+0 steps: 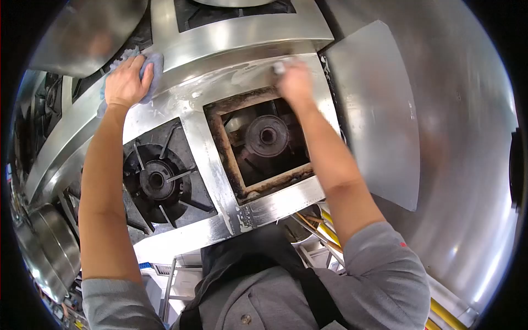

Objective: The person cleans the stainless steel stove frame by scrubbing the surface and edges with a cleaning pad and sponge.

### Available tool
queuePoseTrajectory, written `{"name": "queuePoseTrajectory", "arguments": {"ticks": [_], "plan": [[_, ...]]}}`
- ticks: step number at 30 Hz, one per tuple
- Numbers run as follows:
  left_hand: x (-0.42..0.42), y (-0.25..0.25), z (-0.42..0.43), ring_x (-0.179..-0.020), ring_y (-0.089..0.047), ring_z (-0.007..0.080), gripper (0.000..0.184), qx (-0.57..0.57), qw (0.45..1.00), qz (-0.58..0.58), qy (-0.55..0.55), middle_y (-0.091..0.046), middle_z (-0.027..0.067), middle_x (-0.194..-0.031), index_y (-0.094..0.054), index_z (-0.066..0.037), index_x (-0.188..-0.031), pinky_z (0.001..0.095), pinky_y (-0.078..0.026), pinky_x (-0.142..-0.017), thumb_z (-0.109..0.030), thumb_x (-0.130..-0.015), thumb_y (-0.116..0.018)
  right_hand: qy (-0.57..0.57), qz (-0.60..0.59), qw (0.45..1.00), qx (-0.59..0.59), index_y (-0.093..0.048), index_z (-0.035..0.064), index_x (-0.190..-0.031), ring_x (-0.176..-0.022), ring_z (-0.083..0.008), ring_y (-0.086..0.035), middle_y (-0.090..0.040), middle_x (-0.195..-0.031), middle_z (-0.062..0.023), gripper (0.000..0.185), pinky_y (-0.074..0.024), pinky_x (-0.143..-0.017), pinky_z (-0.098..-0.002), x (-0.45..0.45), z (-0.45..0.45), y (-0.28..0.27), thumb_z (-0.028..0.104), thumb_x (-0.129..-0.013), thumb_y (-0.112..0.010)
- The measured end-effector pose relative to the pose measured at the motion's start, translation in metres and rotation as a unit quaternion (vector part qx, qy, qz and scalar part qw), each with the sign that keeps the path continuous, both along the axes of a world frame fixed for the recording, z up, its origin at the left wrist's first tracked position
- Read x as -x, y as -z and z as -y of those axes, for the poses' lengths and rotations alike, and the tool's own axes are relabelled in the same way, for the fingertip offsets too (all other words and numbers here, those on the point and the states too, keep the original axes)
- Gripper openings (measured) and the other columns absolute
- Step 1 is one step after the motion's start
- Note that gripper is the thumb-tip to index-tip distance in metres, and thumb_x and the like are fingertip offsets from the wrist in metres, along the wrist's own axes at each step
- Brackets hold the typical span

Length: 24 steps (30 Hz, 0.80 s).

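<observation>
My left hand (126,81) presses a crumpled blue-grey cloth (156,69) against the raised steel ledge of the stove, fingers curled over it. My right hand (296,85), blurred by motion, is closed around a small white object (279,67), whose kind I cannot make out. It is on the steel stove top (242,77), just behind an open square burner well (225,159). That well has browned, grimy edges and a round burner (267,135) inside, with no grate over it. Whitish suds (193,98) streak the steel around it.
Left of the open well is a burner with its grate (158,179) in place. A large metal pan (91,33) stands at the back left, and stacked steel pots (52,239) at the far left. A metal sheet (379,115) leans along the right wall.
</observation>
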<state>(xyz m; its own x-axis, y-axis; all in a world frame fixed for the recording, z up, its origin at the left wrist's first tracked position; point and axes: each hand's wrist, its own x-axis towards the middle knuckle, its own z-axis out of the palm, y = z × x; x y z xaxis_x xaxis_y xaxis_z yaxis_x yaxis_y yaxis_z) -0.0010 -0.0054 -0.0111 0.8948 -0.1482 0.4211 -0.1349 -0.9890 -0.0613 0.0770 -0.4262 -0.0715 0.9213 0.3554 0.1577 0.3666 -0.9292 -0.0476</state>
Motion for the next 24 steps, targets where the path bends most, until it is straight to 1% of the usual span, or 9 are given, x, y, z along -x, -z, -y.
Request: {"name": "queuePoseTrajectory", "arguments": {"ticks": [5,6,7,9,13,17,21,22,24], "plan": [[0.002,-0.004,0.001,-0.083,-0.067,0.0321,0.029,-0.002,1.0,-0.027,-0.016,-0.067,0.0092,-0.092,-0.064,-0.01,-0.099,0.043,-0.054,-0.069,-0.037,-0.097,-0.057,0.089,-0.011,0.995,0.04,-0.074,0.0007,-0.103,-0.099,-0.0373,-0.063,-0.067,-0.106,-0.0212,0.031,-0.0489,-0.096,-0.0462,-0.014,0.007,-0.009,0.012,-0.076,-0.067],[0.001,-0.004,0.001,-0.084,-0.067,0.032,0.029,0.005,1.0,-0.017,-0.009,-0.067,0.0093,-0.093,-0.064,-0.01,-0.099,0.0432,-0.055,-0.069,-0.038,-0.097,-0.057,0.032,-0.168,0.969,0.176,-0.075,0.0036,-0.102,-0.106,-0.0344,-0.062,-0.067,-0.107,-0.0203,0.028,-0.0458,-0.101,-0.0469,-0.01,-0.025,-0.014,0.011,-0.077,-0.065],[0.0,-0.004,0.001,-0.084,-0.067,0.032,0.029,0.004,1.0,-0.016,-0.007,-0.067,0.0093,-0.093,-0.064,-0.01,-0.099,0.0432,-0.055,-0.069,-0.038,-0.097,-0.057,0.034,0.093,0.994,-0.045,-0.075,0.0052,-0.103,-0.111,-0.032,-0.059,-0.067,-0.106,-0.0188,0.029,-0.0428,-0.104,-0.0475,0.003,-0.043,0.054,0.012,-0.077,-0.064],[0.001,0.0,0.0,-0.084,-0.067,0.0319,0.029,0.002,1.0,-0.01,-0.01,-0.068,0.0091,-0.093,-0.064,-0.01,-0.099,0.0432,-0.055,-0.069,-0.038,-0.097,-0.057,-0.037,-0.068,0.991,-0.111,-0.073,0.004,-0.104,-0.122,-0.0371,-0.055,-0.063,-0.124,-0.0198,0.025,-0.0413,-0.108,-0.0471,0.048,-0.1,0.014,0.013,-0.085,-0.06],[-0.001,0.001,-0.001,-0.084,-0.068,0.0319,0.029,-0.003,1.0,-0.007,-0.007,-0.068,0.0088,-0.093,-0.064,-0.01,-0.099,0.0431,-0.054,-0.069,-0.039,-0.097,-0.057,-0.178,-0.032,0.982,-0.048,-0.073,0.0084,-0.11,-0.119,-0.034,-0.057,-0.063,-0.124,-0.0162,0.029,-0.0441,-0.105,-0.0468,0.038,-0.066,0.008,0.012,-0.085,-0.06],[0.0,0.0,-0.002,-0.083,-0.067,0.0317,0.03,-0.004,1.0,-0.008,-0.01,-0.067,0.0082,-0.091,-0.064,-0.01,-0.1,0.0431,-0.054,-0.069,-0.039,-0.097,-0.056,0.071,-0.026,0.997,0.024,-0.073,0.0099,-0.115,-0.116,-0.0322,-0.061,-0.066,-0.121,-0.0154,0.033,-0.0442,-0.107,-0.0446,-0.031,0.047,0.022,0.019,-0.085,-0.061],[0.0,0.002,-0.001,-0.083,-0.067,0.0314,0.03,-0.004,1.0,-0.004,-0.011,-0.066,0.008,-0.09,-0.064,-0.011,-0.1,0.0433,-0.054,-0.069,-0.04,-0.097,-0.056,0.018,-0.068,0.991,0.116,-0.074,0.0108,-0.111,-0.111,-0.033,-0.061,-0.068,-0.114,-0.0148,0.032,-0.0476,-0.101,-0.0451,0.019,-0.033,-0.002,0.014,-0.08,-0.064],[-0.001,0.002,-0.001,-0.083,-0.067,0.0314,0.03,-0.004,1.0,-0.003,-0.009,-0.066,0.008,-0.09,-0.064,-0.011,-0.1,0.0433,-0.054,-0.069,-0.04,-0.097,-0.056,-0.047,0.042,0.997,-0.048,-0.075,0.0035,-0.094,-0.11,-0.0329,-0.061,-0.07,-0.105,-0.0157,0.022,-0.0462,-0.099,-0.0468,0.029,-0.05,0.055,0.011,-0.075,-0.066],[-0.001,0.002,-0.002,-0.082,-0.067,0.0314,0.03,-0.005,1.0,-0.004,-0.01,-0.067,0.0081,-0.09,-0.064,-0.011,-0.1,0.0433,-0.054,-0.068,-0.04,-0.097,-0.056,-0.125,-0.039,0.986,-0.102,-0.075,0.0122,-0.108,-0.115,-0.0331,-0.058,-0.065,-0.12,-0.0139,0.032,-0.0451,-0.104,-0.0424,0.081,-0.099,0.019,0.007,-0.079,-0.064]]}}
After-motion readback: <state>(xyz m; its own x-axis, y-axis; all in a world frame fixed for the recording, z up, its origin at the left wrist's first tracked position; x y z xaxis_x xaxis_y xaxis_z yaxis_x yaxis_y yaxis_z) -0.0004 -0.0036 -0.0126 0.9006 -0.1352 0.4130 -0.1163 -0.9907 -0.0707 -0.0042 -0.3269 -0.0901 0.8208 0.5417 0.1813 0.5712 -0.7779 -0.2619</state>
